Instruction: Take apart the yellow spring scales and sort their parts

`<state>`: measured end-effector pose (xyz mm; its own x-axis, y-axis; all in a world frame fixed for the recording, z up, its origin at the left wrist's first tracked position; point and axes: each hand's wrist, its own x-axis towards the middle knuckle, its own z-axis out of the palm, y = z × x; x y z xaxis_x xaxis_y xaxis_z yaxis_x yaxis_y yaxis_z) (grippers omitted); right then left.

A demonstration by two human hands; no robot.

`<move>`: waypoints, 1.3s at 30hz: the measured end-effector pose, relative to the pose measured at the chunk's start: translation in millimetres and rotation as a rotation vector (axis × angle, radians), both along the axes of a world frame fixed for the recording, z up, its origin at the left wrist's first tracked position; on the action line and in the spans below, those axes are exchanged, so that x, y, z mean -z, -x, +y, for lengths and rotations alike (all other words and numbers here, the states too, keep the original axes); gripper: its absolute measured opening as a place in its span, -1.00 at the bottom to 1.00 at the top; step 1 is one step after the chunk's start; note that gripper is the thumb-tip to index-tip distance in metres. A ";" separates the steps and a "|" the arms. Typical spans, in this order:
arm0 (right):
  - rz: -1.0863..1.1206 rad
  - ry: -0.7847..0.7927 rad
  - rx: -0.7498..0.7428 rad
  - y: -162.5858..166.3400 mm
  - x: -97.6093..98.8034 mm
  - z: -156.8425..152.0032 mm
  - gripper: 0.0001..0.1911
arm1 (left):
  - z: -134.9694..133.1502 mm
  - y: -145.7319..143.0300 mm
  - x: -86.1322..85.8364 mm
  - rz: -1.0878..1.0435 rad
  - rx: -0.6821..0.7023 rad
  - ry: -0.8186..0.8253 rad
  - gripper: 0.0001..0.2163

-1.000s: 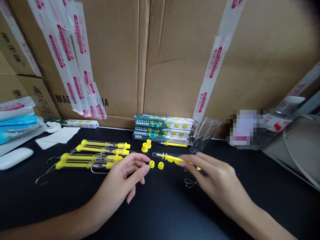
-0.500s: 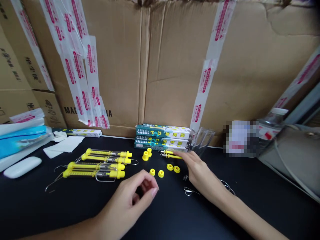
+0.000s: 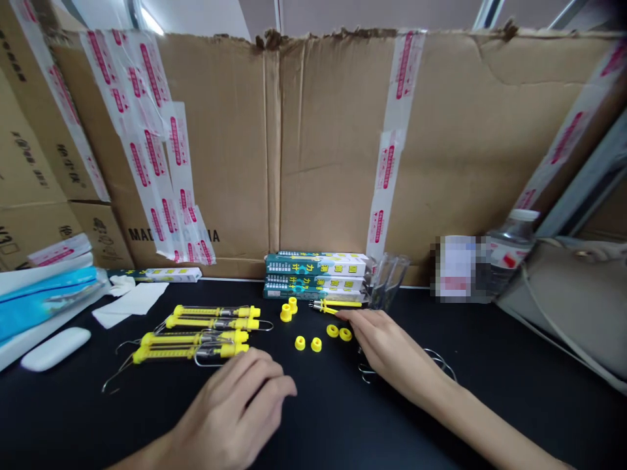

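Note:
Fingertips of my right hand (image 3: pixel 385 346) are closed on the near end of a slim yellow spring scale rod (image 3: pixel 327 309). A second yellow rod (image 3: pixel 345 303) lies just behind it. Yellow ring caps (image 3: pixel 332 331) sit by those fingers, and wire hooks (image 3: pixel 365 373) lie partly hidden under the hand. My left hand (image 3: pixel 240 405) hovers at the front, fingers curled, with nothing visible in them. Beyond it rest several assembled spring scales (image 3: pixel 171 338) with clear tubes and metal hooks. Small yellow end caps (image 3: pixel 300 343) stand on the black table (image 3: pixel 313 418) between the hands.
Stacked spring scale boxes (image 3: pixel 313 277) stand against the cardboard wall (image 3: pixel 323 150). Clear tubes (image 3: pixel 389 281) stand beside them. A bottle (image 3: pixel 512 248) and a grey bag (image 3: pixel 578 287) are at right. White tissue (image 3: pixel 130 303) and a white oval case (image 3: pixel 56 349) are at left.
The view has tilted up. My left hand has turned its back upward and moved lower left. The front yellow rod now lies at an angle under my right fingertips.

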<state>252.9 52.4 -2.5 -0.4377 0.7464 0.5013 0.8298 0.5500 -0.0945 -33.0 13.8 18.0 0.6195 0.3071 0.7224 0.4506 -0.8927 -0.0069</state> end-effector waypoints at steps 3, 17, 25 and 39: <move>-0.011 -0.008 0.004 -0.5 4.7 5.2 -0.64 | 12.0 28.0 -1.9 0.063 -0.053 -0.092 -0.85; 0.185 0.021 -0.105 17.6 -9.5 -5.6 -0.74 | 43.3 82.2 -4.6 0.414 -0.240 0.223 -0.77; 0.348 0.214 -0.271 69.8 -7.6 -69.6 -0.63 | 16.0 41.8 5.3 0.357 -0.144 0.279 -0.79; 0.790 0.582 -0.180 66.2 4.7 -58.2 -0.89 | 7.2 -10.3 5.8 0.215 -0.104 0.131 -0.74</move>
<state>186.7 -5.8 -7.1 -0.2674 0.9236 0.2747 0.3215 0.3543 -0.8781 -22.7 21.0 12.2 0.7148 0.4594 0.5273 0.5406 -0.8413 0.0000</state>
